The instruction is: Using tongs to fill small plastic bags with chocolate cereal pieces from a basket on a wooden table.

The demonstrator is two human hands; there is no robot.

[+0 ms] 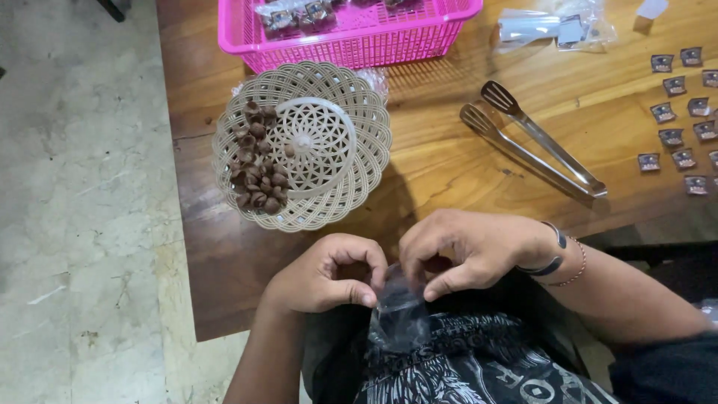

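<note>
A small clear plastic bag (399, 314) hangs over my lap, pinched at its top edge by both hands. My left hand (327, 274) grips its left side with thumb and forefinger. My right hand (467, 248) grips its right side; a dark band and a thin beaded bracelet circle that wrist. Just beyond my hands stands a beige lattice basket (351, 161) on the wooden table (449, 161). Several small brown round chocolates (256, 166) lie along the basket's left side.
Metal tongs (532, 142) lie to the right of the basket. A pink plastic basket (351, 34) with filled packets stands at the far edge. Several small dark label stickers (677, 112) lie at the right, a bundle of clear bags (553, 26) behind them. Grey stone floor (82, 202) lies left.
</note>
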